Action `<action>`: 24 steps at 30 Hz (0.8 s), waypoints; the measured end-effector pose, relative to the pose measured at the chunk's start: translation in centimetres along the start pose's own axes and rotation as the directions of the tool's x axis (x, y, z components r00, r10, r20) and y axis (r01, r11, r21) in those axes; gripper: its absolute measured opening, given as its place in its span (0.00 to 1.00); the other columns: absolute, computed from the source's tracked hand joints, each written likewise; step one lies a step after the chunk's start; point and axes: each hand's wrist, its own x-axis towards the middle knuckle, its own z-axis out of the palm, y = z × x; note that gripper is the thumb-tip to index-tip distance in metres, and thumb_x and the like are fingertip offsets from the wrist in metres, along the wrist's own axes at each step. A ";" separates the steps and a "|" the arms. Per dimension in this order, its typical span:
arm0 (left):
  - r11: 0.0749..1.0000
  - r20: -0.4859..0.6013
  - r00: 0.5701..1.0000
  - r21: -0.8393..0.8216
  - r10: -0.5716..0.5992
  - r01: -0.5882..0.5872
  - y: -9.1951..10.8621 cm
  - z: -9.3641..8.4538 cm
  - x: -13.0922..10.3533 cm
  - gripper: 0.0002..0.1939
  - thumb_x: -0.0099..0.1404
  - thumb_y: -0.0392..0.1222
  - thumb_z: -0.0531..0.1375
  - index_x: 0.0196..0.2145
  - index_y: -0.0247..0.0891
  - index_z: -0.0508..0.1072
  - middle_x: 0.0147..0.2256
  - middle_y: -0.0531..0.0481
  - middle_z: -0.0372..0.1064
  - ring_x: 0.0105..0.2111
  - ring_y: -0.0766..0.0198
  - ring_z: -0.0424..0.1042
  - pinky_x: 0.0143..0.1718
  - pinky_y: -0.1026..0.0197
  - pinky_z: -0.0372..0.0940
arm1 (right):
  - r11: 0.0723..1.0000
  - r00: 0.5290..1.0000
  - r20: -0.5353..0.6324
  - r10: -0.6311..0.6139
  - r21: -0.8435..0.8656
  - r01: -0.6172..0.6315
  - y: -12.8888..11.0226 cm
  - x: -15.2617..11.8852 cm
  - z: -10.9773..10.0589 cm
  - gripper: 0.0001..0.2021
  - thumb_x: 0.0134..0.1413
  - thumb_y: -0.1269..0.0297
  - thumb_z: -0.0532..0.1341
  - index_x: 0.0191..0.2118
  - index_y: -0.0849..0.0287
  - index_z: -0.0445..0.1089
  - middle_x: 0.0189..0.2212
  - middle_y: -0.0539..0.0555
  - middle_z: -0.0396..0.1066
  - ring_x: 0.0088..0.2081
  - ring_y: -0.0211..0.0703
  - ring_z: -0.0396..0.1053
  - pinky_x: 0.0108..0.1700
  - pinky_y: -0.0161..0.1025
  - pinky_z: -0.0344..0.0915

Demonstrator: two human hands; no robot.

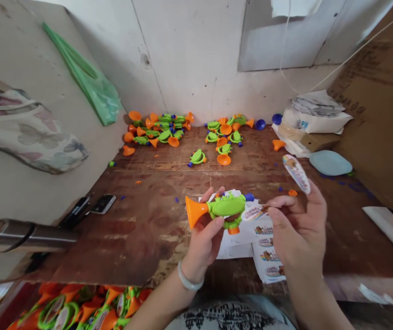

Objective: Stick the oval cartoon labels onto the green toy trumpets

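Note:
My left hand (201,245) is closed around a green toy trumpet (229,207) with an orange bell at its left and a blue mouthpiece at its right. Its smooth oval green face is turned up. Close to the mouthpiece, my right hand (301,238) pinches an oval printed sticker (252,212) between thumb and forefinger. A second oval sticker (297,173) clings to a raised fingertip of that hand. Beneath both hands lie white papers (232,250) and a sticker sheet (268,261) with rows of small printed pictures, partly covered by my right hand.
Several toy trumpets (165,135) are heaped against the back wall, with more (224,149) to their right. A bin of trumpets (90,307) sits below the table edge. A steel flask (41,236) and phone (103,204) are left; a pale blue lid (330,163) and stacked packs (315,117) right.

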 end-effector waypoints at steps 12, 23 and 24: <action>0.969 0.150 0.972 0.145 0.179 -0.200 -0.6 0.5 -1.7 0.30 0.62 0.49 0.74 0.58 0.51 0.70 0.70 0.45 0.62 0.69 0.43 0.64 0.71 0.40 0.60 | 0.997 0.999 0.034 0.005 0.070 -0.007 -0.1 -1.9 2.6 0.35 0.62 0.74 0.65 0.70 0.41 0.58 0.35 0.46 0.74 0.36 0.38 0.75 0.40 0.36 0.77; 0.948 0.185 0.944 0.116 0.274 -0.298 -1.4 1.0 -1.0 0.26 0.66 0.46 0.71 0.59 0.49 0.70 0.67 0.45 0.67 0.64 0.48 0.70 0.69 0.41 0.63 | 0.986 1.000 0.010 0.018 0.166 -0.020 -0.1 -1.7 2.6 0.35 0.60 0.78 0.65 0.67 0.39 0.62 0.35 0.44 0.76 0.38 0.35 0.75 0.43 0.33 0.77; 0.947 0.184 0.943 0.113 0.276 -0.300 -1.4 1.1 -1.0 0.25 0.67 0.45 0.71 0.59 0.50 0.70 0.66 0.45 0.68 0.64 0.48 0.70 0.68 0.41 0.64 | 0.986 1.000 0.013 0.017 0.168 -0.019 -0.1 -1.7 2.6 0.35 0.60 0.78 0.65 0.67 0.39 0.62 0.36 0.44 0.76 0.38 0.35 0.75 0.43 0.33 0.77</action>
